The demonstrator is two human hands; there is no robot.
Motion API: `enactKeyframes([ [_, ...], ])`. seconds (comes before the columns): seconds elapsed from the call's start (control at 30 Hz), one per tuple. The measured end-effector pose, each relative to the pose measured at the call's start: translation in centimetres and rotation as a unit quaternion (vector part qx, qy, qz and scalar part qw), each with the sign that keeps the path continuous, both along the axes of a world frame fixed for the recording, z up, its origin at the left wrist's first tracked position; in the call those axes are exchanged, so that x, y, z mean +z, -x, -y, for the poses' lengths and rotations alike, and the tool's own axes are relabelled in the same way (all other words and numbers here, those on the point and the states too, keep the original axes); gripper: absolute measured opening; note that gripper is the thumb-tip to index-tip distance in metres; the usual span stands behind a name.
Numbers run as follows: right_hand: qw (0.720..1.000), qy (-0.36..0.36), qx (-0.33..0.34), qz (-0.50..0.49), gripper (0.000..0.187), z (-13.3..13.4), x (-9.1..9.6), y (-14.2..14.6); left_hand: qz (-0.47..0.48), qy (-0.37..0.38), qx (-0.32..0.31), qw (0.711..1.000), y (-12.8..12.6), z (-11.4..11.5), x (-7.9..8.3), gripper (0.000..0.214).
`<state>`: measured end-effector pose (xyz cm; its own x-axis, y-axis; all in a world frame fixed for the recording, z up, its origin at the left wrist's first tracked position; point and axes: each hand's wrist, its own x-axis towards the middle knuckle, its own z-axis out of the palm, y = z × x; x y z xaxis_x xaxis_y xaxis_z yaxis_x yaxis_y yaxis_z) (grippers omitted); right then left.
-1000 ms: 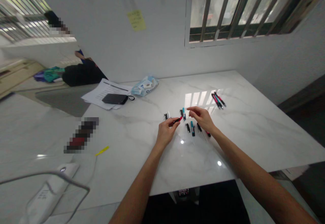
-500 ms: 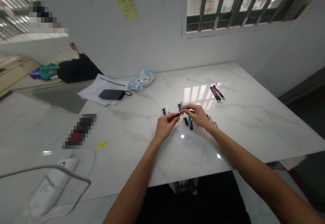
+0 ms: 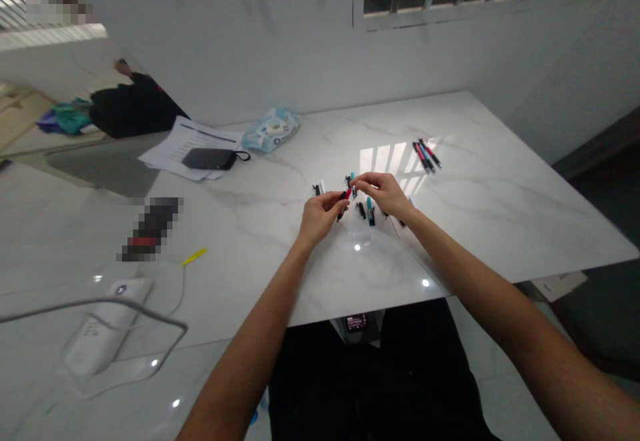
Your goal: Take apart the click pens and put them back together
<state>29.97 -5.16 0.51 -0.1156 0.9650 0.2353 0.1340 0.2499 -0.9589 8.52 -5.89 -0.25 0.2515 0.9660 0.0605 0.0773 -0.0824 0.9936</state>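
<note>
A red and black pen (image 3: pixel 348 193) stands tilted in my left hand (image 3: pixel 317 219), pinched between thumb and fingers. My right hand (image 3: pixel 385 193) is closed in a pinch at the pen's upper end; anything between its fingertips is too small to make out. Around my hands lie loose pen parts: a teal and black piece (image 3: pixel 370 209), a black piece (image 3: pixel 361 211), a white tube (image 3: pixel 323 187) and a black clip piece (image 3: pixel 317 190). More parts lie partly hidden under my right hand and wrist.
Several pens (image 3: pixel 426 155) lie together at the back right of the marble table (image 3: pixel 500 194). Toward the back left are a blue packet (image 3: pixel 273 130), papers (image 3: pixel 175 154) and a black phone-like device (image 3: pixel 209 158). A yellow strip (image 3: pixel 194 256) and a white power strip (image 3: pixel 107 327) lie left.
The view has tipped downward, so the table sits higher in the picture. The pen in my left hand has turned more upright, and my right fingertips stay close to its upper end.
</note>
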Motion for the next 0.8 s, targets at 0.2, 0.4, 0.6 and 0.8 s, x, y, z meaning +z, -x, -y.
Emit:
enactKeyframes([
  [0.2, 0.993, 0.039, 0.010, -0.115, 0.036, 0.1, 0.1, 0.2, 0.005, -0.026, 0.000, 1.000, -0.1, 0.2, 0.0, 0.034],
  [0.4, 0.992, 0.015, -0.004, -0.129, 0.042, 0.6, 0.7, 0.4, 0.011, -0.039, -0.022, 0.999, -0.2, 0.2, 0.2, 0.036],
  [0.6, 0.996, 0.011, -0.016, -0.092, 0.044, 0.8, 0.8, 0.7, 0.027, -0.029, -0.031, 0.999, -0.6, 0.4, 0.5, 0.042],
  [0.8, 0.995, -0.009, -0.033, -0.093, 0.042, 1.0, 1.0, 1.0, 0.038, -0.021, -0.035, 0.998, -0.7, 0.6, 0.6, 0.046],
])
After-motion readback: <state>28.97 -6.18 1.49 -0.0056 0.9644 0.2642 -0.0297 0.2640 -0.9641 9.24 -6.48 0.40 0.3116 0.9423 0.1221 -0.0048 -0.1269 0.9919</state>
